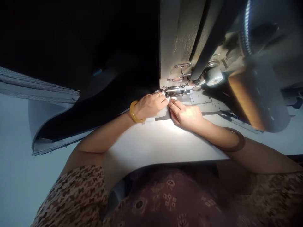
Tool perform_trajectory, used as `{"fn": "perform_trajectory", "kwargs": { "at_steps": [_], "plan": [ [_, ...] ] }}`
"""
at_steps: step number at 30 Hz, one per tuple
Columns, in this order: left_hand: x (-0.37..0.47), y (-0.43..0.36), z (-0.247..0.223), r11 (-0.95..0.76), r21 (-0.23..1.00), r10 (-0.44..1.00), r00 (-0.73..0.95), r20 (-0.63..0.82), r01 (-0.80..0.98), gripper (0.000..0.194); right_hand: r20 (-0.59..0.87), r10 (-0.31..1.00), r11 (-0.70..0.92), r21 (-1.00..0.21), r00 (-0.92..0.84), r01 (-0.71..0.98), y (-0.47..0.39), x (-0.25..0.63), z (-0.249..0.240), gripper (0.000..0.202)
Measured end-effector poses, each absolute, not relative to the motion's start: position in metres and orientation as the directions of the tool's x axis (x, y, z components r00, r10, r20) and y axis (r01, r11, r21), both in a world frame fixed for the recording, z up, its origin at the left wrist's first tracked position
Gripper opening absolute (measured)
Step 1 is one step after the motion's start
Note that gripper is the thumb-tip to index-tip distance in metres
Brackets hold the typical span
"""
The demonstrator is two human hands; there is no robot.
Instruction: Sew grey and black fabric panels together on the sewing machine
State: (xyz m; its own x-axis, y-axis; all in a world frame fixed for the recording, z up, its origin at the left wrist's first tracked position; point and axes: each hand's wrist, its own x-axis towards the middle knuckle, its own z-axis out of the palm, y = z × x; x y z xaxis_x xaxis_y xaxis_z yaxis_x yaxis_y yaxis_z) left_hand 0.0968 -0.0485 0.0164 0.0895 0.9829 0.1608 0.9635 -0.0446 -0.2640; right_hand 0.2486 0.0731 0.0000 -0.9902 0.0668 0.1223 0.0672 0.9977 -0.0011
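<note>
Under a bright light, my left hand [151,104], with a yellow bangle at the wrist, has its fingers closed beside the presser foot area [177,92] of a sewing machine. My right hand [186,115] is just to the right, fingers pinched together and almost touching the left ones. A small piece of white material [172,99] shows at the fingertips of both hands. Dark fabric [113,88] with a pale edge spreads out to the left of my left hand, its border running near that forearm.
The machine's pale metal body [174,41] rises ahead. A ribbed knob [213,75] and a blurred lamp-like cylinder [262,97] stand at the right. Tweezers or scissors [243,122] lie on the white table [151,148]. A stack of layered material [38,86] sits at the far left.
</note>
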Motion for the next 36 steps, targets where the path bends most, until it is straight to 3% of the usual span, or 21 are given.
{"fn": "perform_trajectory", "kwargs": {
  "at_steps": [20,25,33,36],
  "plan": [
    [0.098,-0.045,0.02,0.017,-0.188,0.999,-0.009,0.047,0.982,0.03,0.222,0.046,0.999,-0.031,-0.974,0.041,0.079,0.246,-0.006,0.039],
    [0.101,-0.041,0.022,0.069,-0.119,0.997,-0.063,0.049,0.991,0.03,0.24,0.051,0.999,-0.018,-0.969,0.048,0.081,0.246,-0.011,0.036],
    [0.099,-0.064,0.027,0.283,-0.067,0.959,-0.281,0.033,0.957,0.021,0.17,0.087,0.996,-0.05,-0.982,0.08,0.085,0.243,-0.012,0.036],
    [0.089,-0.079,0.027,0.41,0.047,0.908,-0.413,0.078,0.911,0.021,0.152,0.114,0.993,-0.051,-0.982,0.108,0.087,0.242,-0.013,0.037]
  ]
}}
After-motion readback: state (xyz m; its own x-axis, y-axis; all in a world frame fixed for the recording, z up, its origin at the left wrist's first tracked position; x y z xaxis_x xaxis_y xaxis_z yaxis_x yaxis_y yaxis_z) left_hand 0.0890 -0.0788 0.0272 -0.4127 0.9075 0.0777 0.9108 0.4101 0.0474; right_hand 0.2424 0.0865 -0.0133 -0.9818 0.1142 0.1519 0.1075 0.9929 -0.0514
